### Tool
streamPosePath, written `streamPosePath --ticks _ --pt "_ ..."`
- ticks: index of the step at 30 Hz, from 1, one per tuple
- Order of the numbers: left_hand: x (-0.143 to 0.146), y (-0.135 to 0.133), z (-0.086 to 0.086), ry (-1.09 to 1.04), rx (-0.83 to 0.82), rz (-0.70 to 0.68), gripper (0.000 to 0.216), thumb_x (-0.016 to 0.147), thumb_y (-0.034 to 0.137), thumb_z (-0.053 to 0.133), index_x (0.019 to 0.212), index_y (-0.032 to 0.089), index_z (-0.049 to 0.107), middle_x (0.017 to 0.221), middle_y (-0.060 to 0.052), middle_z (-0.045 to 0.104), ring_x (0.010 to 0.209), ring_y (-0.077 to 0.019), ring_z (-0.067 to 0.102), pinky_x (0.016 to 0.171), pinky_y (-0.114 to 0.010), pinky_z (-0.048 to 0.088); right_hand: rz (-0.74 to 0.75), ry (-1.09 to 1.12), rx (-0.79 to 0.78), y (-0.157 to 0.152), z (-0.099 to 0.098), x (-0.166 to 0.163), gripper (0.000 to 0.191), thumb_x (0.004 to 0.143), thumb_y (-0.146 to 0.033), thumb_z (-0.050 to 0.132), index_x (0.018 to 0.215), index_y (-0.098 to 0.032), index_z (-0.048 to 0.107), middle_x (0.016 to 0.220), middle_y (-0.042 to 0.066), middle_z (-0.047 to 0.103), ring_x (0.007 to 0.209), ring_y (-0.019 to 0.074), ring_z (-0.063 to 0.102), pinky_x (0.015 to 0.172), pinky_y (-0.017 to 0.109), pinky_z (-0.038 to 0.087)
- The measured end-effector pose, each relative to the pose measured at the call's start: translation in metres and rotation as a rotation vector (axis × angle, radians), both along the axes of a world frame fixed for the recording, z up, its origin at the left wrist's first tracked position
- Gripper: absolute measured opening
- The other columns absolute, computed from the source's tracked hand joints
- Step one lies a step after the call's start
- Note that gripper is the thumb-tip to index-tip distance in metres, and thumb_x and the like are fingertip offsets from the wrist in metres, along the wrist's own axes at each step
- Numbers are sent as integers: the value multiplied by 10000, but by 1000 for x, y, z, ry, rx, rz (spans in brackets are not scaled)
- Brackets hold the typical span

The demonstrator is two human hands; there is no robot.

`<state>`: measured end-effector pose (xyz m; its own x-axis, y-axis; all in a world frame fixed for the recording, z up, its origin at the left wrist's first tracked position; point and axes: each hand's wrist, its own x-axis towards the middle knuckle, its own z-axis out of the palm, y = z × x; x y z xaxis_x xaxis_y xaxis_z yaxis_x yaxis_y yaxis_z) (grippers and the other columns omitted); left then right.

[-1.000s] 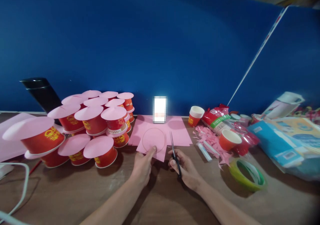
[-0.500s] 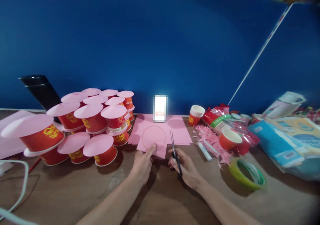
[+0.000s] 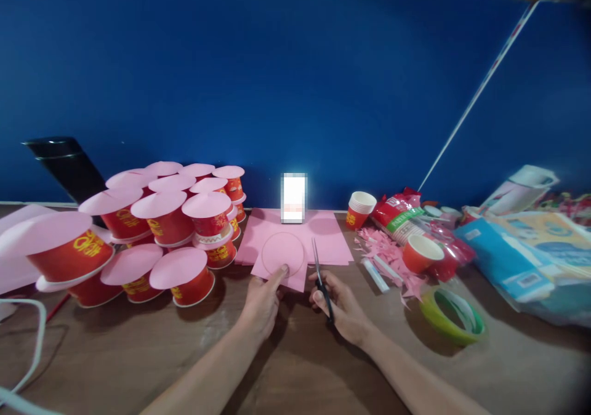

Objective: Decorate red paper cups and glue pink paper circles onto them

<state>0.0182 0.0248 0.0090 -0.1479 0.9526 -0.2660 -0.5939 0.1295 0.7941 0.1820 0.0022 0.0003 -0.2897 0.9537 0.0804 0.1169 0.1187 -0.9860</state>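
Observation:
My left hand pinches the near edge of a pink paper sheet with a circle drawn on it, lying on the wooden table. My right hand is closed round the handles of black scissors, whose blades point away from me beside the sheet's right edge. More pink sheets lie beneath and behind it.
A pile of red paper cups with pink paper discs fills the left. To the right are a stack of cups, a red cup, pink scraps, a glue stick, a green tape roll and packets. A blue wall stands behind.
Both hands keep their hold; only the view has drifted slightly.

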Motion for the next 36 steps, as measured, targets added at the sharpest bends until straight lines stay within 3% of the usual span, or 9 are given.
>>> streamPosePath --ticks 5,14,25,31,36 --pt "-1 0 -2 40 11 -18 492 621 252 794 1067 116 636 965 -108 714 795 -165 672 683 -244 510 -6 -9 -11 0 0 0 407 829 -488 617 1083 -186 518 765 -6 543 681 124 514 613 249 406" --pt "1 1 -3 92 53 -57 510 628 246 776 1100 136 617 1008 -103 708 858 -184 668 802 -302 507 -59 4 -22 -2 11 -5 368 755 -344 721 1029 -179 539 714 -39 511 626 93 466 552 208 365" --pt "-5 4 -19 380 61 -76 455 618 325 748 997 89 661 896 -102 720 782 -212 659 695 -292 496 -115 35 -98 0 2 -4 383 730 -313 723 982 -230 447 590 -89 518 476 97 482 460 201 385" --pt "-5 1 -12 385 30 -89 464 618 349 743 990 83 668 783 -74 709 683 -189 636 625 -275 481 -226 -126 62 5 -6 1 346 739 -315 706 713 -224 374 623 -57 518 573 109 509 518 205 388" --pt "-5 2 -10 369 47 -78 500 617 354 750 1027 83 659 806 -80 709 691 -180 631 647 -271 478 -309 -233 137 7 -8 3 283 776 -316 663 693 -212 413 620 -55 494 573 100 438 528 205 362"
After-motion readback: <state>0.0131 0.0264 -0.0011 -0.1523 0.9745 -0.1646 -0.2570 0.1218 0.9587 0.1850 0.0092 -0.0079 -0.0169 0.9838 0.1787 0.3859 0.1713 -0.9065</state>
